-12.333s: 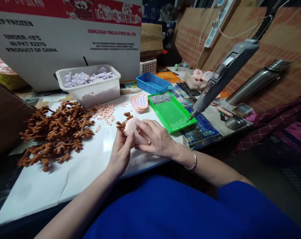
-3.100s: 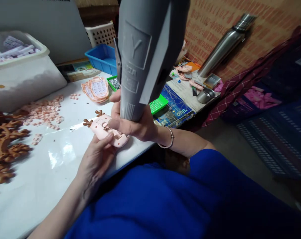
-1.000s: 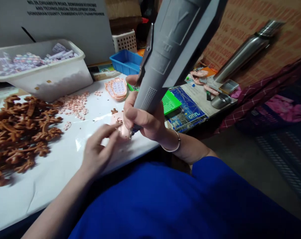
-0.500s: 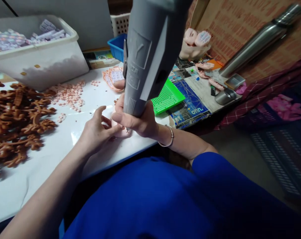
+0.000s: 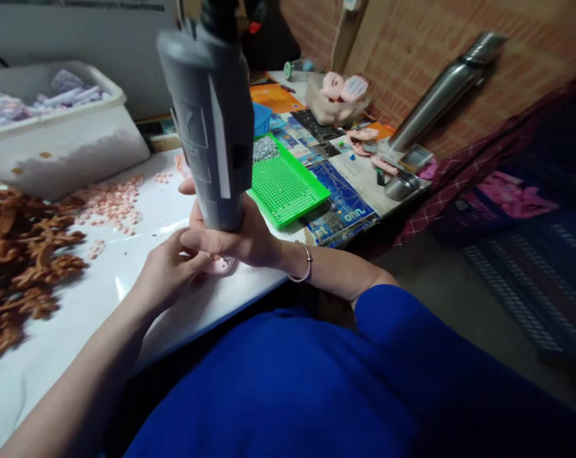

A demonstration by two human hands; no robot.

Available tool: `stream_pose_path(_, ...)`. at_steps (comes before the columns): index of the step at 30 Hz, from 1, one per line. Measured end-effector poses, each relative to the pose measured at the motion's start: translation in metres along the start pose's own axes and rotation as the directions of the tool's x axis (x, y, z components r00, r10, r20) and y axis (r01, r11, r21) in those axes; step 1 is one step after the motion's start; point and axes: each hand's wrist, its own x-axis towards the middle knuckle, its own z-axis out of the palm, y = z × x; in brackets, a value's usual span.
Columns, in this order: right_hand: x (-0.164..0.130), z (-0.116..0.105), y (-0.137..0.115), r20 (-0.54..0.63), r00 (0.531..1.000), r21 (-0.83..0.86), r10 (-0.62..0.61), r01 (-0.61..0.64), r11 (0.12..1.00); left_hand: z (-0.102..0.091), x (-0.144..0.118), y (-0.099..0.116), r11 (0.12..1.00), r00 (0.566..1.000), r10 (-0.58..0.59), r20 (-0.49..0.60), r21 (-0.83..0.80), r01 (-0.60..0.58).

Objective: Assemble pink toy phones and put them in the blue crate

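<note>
My right hand (image 5: 243, 238) is wrapped round the lower end of a grey electric screwdriver (image 5: 212, 127), which stands nearly upright. Its tip is hidden behind my fingers. Under it, a pale pink plastic piece (image 5: 224, 266) lies at the front of the white table. My left hand (image 5: 173, 264) is closed on the left side of that piece, its fingertips partly covered by my right thumb. Just beyond my right hand is a green perforated tray (image 5: 288, 184), with small silvery screws (image 5: 266, 148) heaped at its far end.
Brown plastic parts (image 5: 25, 267) are piled at left, with small pink pieces (image 5: 111, 203) behind them. A white bin (image 5: 63, 152) stands at the back left. To the right are a tub (image 5: 336, 108) of pink parts, a steel flask (image 5: 445, 95) and small metal cups (image 5: 402, 186).
The view has shifted, showing more of the green tray. The screwdriver leans more to the left at its top. My left fingers have drawn closer together by the pink piece, near my right thumb.
</note>
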Motion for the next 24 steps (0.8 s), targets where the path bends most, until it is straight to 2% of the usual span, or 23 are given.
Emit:
stream_pose_path(2,0.005,-0.016,-0.011,-0.042,0.993,-0.008,-0.109,0.109,0.994,-0.003,-0.001,0.002,0.999,0.996,-0.045,0.076,0.005,0.044)
stream_pose_path(3,0.007,-0.027,-0.017,-0.115,0.978,-0.05,-0.173,0.168,0.984,-0.004,-0.002,0.003,0.997,0.993,-0.075,0.095,-0.018,0.077)
stream_pose_path(5,0.01,-0.053,-0.026,-0.284,0.917,-0.193,-0.28,0.231,0.954,-0.005,-0.003,0.003,0.981,0.987,-0.139,0.083,-0.122,0.149)
stream_pose_path(8,0.014,-0.095,-0.027,-0.442,0.815,-0.367,-0.375,0.218,0.904,-0.001,-0.006,0.004,0.929,0.973,-0.224,0.062,-0.289,0.233)
stream_pose_path(10,0.017,-0.12,-0.019,-0.504,0.769,-0.415,-0.393,0.184,0.891,0.002,-0.009,0.006,0.912,0.973,-0.227,0.028,-0.344,0.223)
stream_pose_path(12,0.02,-0.138,-0.009,-0.535,0.742,-0.442,-0.405,0.162,0.882,0.005,-0.011,0.008,0.936,0.983,-0.186,-0.008,-0.307,0.174)
stream_pose_path(15,0.023,-0.151,0.003,-0.526,0.723,-0.479,-0.448,0.183,0.858,0.007,-0.009,0.012,0.978,0.994,-0.113,0.003,-0.173,0.112)
stream_pose_path(19,0.024,-0.153,0.011,-0.529,0.714,-0.497,-0.458,0.177,0.85,0.008,0.004,0.012,0.999,0.999,-0.053,0.006,0.001,0.053)
stream_pose_path(21,0.023,-0.153,0.013,-0.535,0.702,-0.475,-0.47,0.211,0.855,0.009,0.01,0.012,0.998,0.997,-0.052,0.056,0.039,0.05)
stream_pose_path(24,0.022,-0.152,0.013,-0.551,0.695,-0.434,-0.461,0.233,0.87,0.01,0.011,0.013,0.998,0.979,-0.068,0.19,-0.003,0.07)
